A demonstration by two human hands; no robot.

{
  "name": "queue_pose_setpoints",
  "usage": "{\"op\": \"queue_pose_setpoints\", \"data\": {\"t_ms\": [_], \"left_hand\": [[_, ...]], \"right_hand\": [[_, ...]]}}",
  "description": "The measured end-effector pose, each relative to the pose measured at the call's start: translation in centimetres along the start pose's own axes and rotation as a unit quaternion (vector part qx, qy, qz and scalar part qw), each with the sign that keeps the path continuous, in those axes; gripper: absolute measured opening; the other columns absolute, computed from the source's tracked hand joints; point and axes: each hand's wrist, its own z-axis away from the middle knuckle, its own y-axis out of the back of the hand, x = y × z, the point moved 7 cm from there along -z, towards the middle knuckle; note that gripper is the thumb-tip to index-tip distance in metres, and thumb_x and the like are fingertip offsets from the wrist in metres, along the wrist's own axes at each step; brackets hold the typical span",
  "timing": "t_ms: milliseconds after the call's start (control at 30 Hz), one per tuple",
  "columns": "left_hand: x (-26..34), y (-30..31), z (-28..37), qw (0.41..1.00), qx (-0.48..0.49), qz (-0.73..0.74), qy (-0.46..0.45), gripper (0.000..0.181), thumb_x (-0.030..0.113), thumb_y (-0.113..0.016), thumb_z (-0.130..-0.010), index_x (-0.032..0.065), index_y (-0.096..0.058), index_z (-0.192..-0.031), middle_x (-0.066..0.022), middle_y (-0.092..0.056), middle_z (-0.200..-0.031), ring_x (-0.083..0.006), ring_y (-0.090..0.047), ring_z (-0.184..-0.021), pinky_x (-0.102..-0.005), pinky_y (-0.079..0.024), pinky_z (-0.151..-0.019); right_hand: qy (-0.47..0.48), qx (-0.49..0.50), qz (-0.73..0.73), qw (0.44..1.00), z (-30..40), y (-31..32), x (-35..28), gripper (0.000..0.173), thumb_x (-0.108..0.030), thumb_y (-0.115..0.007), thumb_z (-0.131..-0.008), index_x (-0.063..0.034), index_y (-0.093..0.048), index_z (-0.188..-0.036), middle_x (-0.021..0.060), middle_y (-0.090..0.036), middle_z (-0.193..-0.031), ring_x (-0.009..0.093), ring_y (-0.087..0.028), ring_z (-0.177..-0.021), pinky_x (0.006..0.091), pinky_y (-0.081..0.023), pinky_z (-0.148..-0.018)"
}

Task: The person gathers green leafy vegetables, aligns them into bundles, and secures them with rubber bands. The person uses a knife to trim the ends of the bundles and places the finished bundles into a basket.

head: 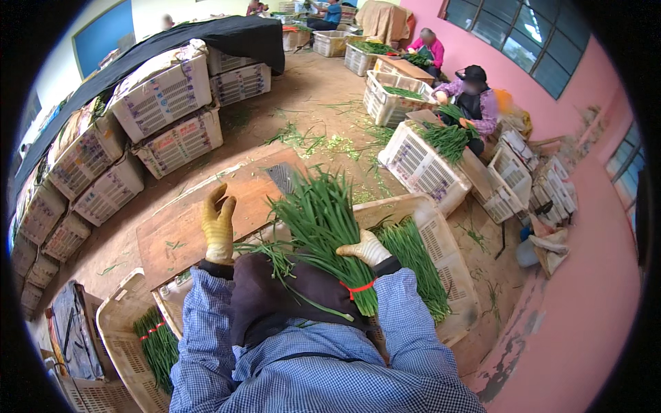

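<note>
My right hand, in a pale work glove, holds a large bunch of long green leafy stalks, which look like garlic chives. A red band circles the bunch near its lower end. My left hand, in a yellowed glove, is raised over a wooden board with its fingers apart and nothing in them. Loose stalks lie on the dark cloth over my lap. More green stalks fill the crate at my right.
A plastic crate at lower left holds a bunch with red bands. Stacked white crates line the left side, partly under black cloth. A co-worker handles greens beside a crate at upper right. Plant scraps litter the floor.
</note>
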Motion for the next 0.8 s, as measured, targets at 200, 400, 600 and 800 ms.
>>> {"op": "queue_pose_setpoints", "data": {"t_ms": [200,400,600,800], "left_hand": [[-0.4,1.7,6.3,0.995,-0.022,0.074,0.060,0.029,0.008,-0.064,-0.094,0.0012,-0.061,-0.122,-0.0065,-0.066,-0.114,-0.0127,-0.060,-0.097,-0.0260,-0.050,-0.084],[-1.0,-3.2,14.9,0.897,-0.350,0.065,0.260,0.029,0.022,-0.054,-0.100,-0.0029,-0.067,-0.109,-0.0089,-0.071,-0.100,-0.0159,-0.064,-0.088,-0.0296,-0.052,-0.080],[-4.8,-7.5,19.2,0.793,-0.484,0.088,0.359,0.047,0.025,-0.066,-0.095,-0.0023,-0.056,-0.132,-0.0129,-0.061,-0.129,-0.0221,-0.057,-0.118,-0.0333,-0.045,-0.102],[-2.1,-9.2,17.6,0.821,-0.452,0.234,0.260,0.085,0.028,-0.078,-0.085,0.0004,-0.031,-0.151,-0.0127,-0.046,-0.147,-0.0269,-0.040,-0.137,-0.0391,-0.030,-0.116]], "right_hand": [[0.029,0.029,-0.030,0.999,1.5,-0.7,-3.1,0.073,-0.009,-0.090,-0.068,0.0015,-0.054,-0.130,0.0096,-0.068,-0.120,0.021,-0.062,-0.108,0.0351,-0.049,-0.097],[0.068,0.018,-0.014,0.997,0.5,-0.7,-4.2,0.071,-0.012,-0.090,-0.070,0.0035,-0.054,-0.129,0.0104,-0.068,-0.117,0.020,-0.062,-0.107,0.0344,-0.051,-0.095],[0.092,-0.020,-0.006,0.995,1.5,-3.6,-8.6,0.082,-0.015,-0.092,-0.068,0.0064,-0.048,-0.133,0.0128,-0.066,-0.120,0.022,-0.062,-0.107,0.0354,-0.051,-0.094],[0.099,-0.064,0.038,0.992,2.6,-7.4,-11.7,0.078,-0.013,-0.090,-0.070,0.0023,-0.050,-0.135,0.0104,-0.065,-0.122,0.021,-0.062,-0.109,0.0338,-0.050,-0.097]]}}
